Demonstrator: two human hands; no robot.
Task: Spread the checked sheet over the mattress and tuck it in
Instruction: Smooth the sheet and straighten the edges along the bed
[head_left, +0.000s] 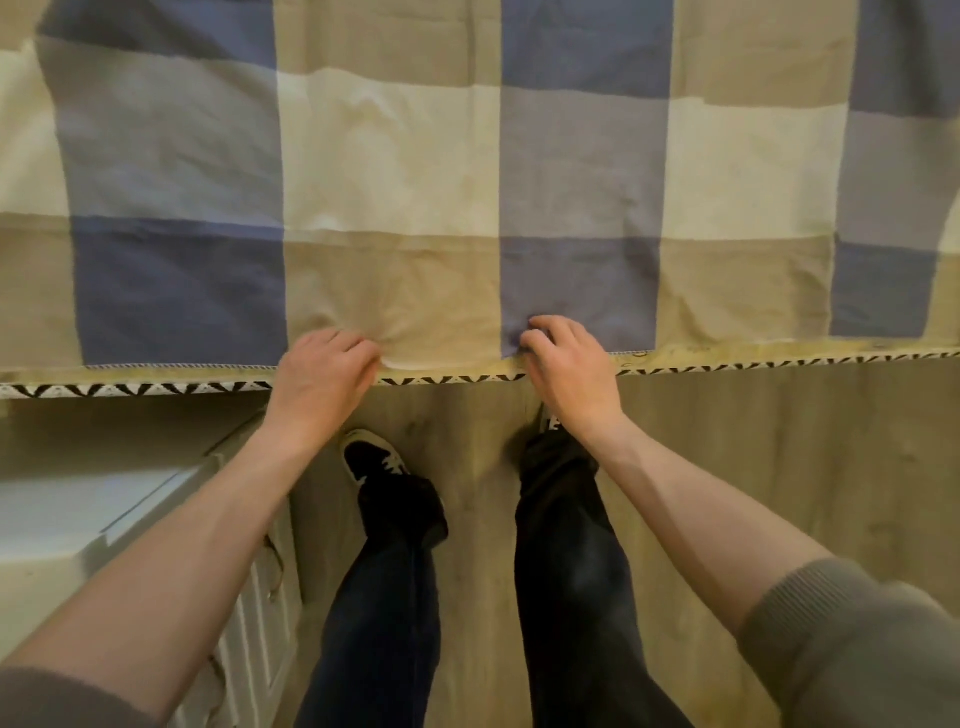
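Checked sheet (395, 171) lay spread across the mattress (130, 382) in the head view, its hem along the near edge. Left hand (324, 371) and right hand (569, 364), slightly apart, each had fingers (540, 338) curled into the cloth, pinching small folds beside that hem. Wooden floor (779, 467) showed below.

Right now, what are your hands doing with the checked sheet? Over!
Left hand and right hand both grip the checked sheet at its near edge. Sheet spread flat over the mattress, edge not yet tucked. Nothing lying on it.
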